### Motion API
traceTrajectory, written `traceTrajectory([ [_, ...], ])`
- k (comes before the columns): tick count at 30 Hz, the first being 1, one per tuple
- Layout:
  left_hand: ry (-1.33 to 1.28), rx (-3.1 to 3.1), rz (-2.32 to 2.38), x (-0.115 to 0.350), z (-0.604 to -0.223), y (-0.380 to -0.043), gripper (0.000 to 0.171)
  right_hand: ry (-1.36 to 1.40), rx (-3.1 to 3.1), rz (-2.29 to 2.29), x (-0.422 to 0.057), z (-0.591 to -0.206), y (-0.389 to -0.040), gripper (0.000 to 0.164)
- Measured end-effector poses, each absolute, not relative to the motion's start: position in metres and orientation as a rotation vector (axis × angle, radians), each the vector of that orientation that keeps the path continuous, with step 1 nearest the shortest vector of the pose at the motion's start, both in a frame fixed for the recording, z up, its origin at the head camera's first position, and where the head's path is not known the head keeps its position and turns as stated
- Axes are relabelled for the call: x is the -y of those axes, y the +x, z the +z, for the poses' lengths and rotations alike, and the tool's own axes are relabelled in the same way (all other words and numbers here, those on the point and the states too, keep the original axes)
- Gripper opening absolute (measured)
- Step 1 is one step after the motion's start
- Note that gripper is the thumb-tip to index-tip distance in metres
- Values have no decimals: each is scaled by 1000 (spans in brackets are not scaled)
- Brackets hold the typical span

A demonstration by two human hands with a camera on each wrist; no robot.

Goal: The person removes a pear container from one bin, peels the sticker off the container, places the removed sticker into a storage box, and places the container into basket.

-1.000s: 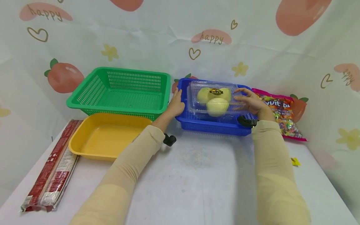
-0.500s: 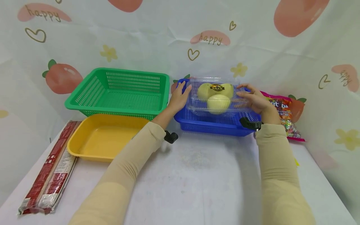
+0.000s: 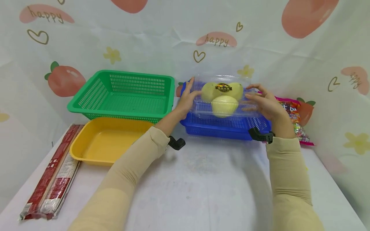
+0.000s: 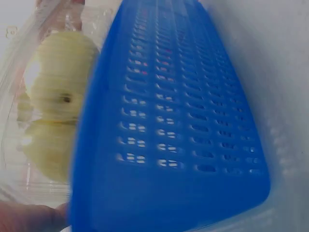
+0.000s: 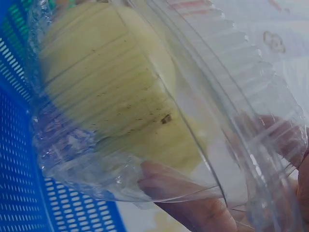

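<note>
A clear plastic fruit box (image 3: pixel 223 87) with a black label is held up above the blue basket (image 3: pixel 216 131), slightly tilted. Inside it are three pale yellow-green round fruits (image 3: pixel 224 106); their exact kind is unclear. My left hand (image 3: pixel 186 100) grips the box's left end, thumb toward the front. At the opposite end, my right hand (image 3: pixel 266 103) holds the box with spread, bent fingers. In the right wrist view, fingers (image 5: pixel 193 205) show through the clear plastic under the box. The left wrist view has the basket's slotted side (image 4: pixel 169 121) beside the fruits.
A green basket (image 3: pixel 121 113) stands at the back left, behind a yellow tray (image 3: pixel 107 144). Long red-and-white packets (image 3: pixel 55 173) lie at the left. A colourful candy bag (image 3: pixel 295 115) sits behind my right arm. A printed cloth hangs at the back.
The fruit box has risen out of the blue basket and come a little toward me. My left hand has moved from the basket's rim onto the box's left end; the right hand has risen with it.
</note>
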State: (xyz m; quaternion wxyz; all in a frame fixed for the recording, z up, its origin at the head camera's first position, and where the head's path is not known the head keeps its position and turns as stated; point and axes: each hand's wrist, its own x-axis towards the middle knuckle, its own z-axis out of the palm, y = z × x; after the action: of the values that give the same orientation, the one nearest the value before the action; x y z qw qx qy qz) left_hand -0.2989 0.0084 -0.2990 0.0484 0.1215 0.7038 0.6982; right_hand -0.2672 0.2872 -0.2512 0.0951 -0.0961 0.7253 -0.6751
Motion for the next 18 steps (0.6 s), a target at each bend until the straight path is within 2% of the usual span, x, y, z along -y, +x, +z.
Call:
traceTrajectory([
  [12, 446, -2137, 2174, 13, -277, -259, 66, -257, -2339, -1840, -265, -244, -219, 49],
  [18, 543, -2142, 2193, 24, -270, -232, 67, -352, -2437, -1750, -258, -249, -193, 50],
])
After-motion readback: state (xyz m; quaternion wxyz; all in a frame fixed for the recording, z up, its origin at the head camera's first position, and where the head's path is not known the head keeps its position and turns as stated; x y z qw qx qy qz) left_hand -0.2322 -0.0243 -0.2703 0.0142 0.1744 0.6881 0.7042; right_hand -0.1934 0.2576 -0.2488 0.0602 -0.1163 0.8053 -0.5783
